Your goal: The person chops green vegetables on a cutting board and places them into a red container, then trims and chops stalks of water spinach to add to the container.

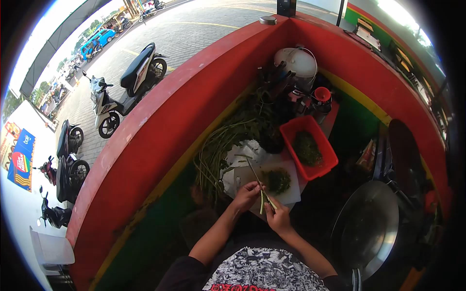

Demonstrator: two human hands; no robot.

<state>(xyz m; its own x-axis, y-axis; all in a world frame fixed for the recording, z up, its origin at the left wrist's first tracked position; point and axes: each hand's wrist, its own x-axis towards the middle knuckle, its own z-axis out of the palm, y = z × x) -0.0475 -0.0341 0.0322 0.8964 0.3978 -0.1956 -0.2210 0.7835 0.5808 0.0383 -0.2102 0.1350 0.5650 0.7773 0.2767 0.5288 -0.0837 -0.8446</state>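
Green stems (262, 202) are held between my two hands, just in front of a white cutting board (292, 194). My left hand (247, 195) has its fingers closed on the stems. Closed around their lower right part is my right hand (278, 215). A thin dark blade or stalk runs up and left from between the hands; which one I cannot tell. Chopped greens (278, 181) lie on the board. Long leafy stems (213, 155) are heaped to the left, beside a white plastic sheet (233, 169). A red basin (328, 160) with cut greens stands right of the board.
A large wok (367, 225) is at the right. Behind the basin are a red cup (322, 94) and a white lidded bucket (297, 62). A curved red wall (160, 111) borders the work spot, with a scooter (124, 92) parked outside.
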